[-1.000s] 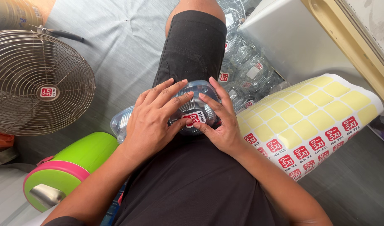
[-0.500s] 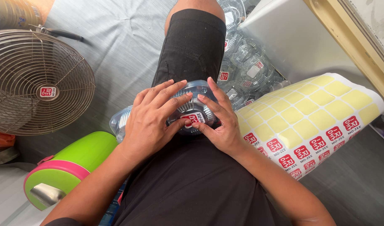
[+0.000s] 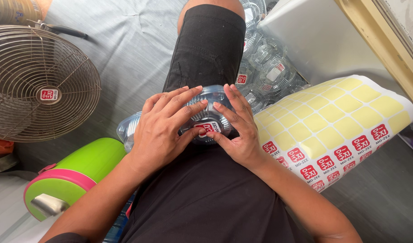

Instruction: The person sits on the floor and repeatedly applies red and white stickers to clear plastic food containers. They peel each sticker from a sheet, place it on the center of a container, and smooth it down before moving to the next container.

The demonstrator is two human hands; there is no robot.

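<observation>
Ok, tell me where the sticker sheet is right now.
The sticker sheet lies at the right of the head view, just beside the right hand, below the pile of clear plastic lids.

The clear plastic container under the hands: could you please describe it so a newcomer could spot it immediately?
Find the black-clothed lap in mid-picture; on it lies a round, ribbed, clear plastic container. The left hand and right hand press on it. Unlike the clear containers piled beside the leg, it is being held.
</observation>
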